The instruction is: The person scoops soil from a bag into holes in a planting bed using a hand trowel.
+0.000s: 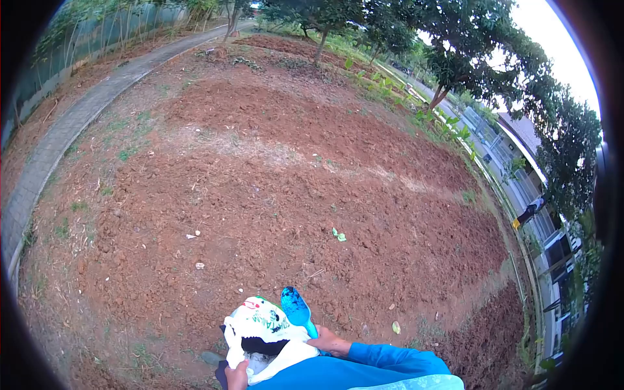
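My right hand (pixel 330 342) is closed round the handle of a blue hand scoop (pixel 298 308). Dark crumbs, apparently soil, cling to the scoop's blade, which points away from me. Just left of it is a white printed plastic sack (pixel 260 318), its mouth open towards me. Dark material (pixel 263 346) shows inside the sack, along with something pale and clear that I cannot make out. My left hand (pixel 238 375) grips the near left edge of the sack, partly cut off by the bottom of the view.
Tilled reddish soil (pixel 292 201) spreads ahead, with small green leaves (pixel 338 234) lying on it. A paved path (pixel 78 120) curves along the left. Trees (pixel 448 45) stand at the back right. Another person (pixel 530 211) is far off at the right.
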Motion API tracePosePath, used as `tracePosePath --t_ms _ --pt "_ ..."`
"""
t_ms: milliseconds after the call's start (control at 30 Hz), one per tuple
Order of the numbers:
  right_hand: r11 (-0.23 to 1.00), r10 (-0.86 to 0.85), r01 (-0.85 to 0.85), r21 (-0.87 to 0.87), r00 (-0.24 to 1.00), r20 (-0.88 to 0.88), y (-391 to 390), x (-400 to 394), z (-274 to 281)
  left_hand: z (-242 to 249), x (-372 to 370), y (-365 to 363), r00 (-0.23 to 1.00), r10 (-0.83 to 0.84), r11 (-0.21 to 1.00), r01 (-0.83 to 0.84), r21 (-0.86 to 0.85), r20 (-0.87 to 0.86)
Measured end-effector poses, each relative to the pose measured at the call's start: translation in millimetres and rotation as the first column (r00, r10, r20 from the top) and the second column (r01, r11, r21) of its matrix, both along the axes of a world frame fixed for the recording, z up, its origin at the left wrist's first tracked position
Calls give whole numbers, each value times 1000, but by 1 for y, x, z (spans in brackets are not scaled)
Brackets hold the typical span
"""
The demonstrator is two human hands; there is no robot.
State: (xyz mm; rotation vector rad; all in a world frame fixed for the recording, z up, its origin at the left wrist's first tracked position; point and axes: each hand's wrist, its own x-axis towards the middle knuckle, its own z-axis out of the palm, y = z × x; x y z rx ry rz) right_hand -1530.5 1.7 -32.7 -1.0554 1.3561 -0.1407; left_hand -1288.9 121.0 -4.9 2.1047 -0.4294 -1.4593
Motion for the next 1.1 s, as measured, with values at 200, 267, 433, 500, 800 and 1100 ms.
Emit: tracePosePath --t_ms 200,267,433,500,800,1100 --pt "995 98 -97 -18 995 23 18 103 20 -34 72 51 778 483 774 -594 -220 -402" --pt "982 157 -155 -109 988 12 22 145 29 -24 100 67 778 507 768 -603 -214 -371" --pt "968 250 -247 -40 964 88 23 225 36 30 169 92 709 631 599 -703 -384 -314" --pt "940 339 -340 -11 935 102 27 275 66 50 202 103 648 662 517 -759 -397 -377" --pt "718 690 -696 -10 710 142 74 477 98 68 340 181 433 780 172 -842 -511 -451" --pt "685 721 -728 17 681 124 132 693 -37 -12 549 258 465 873 381 -841 -383 -151"
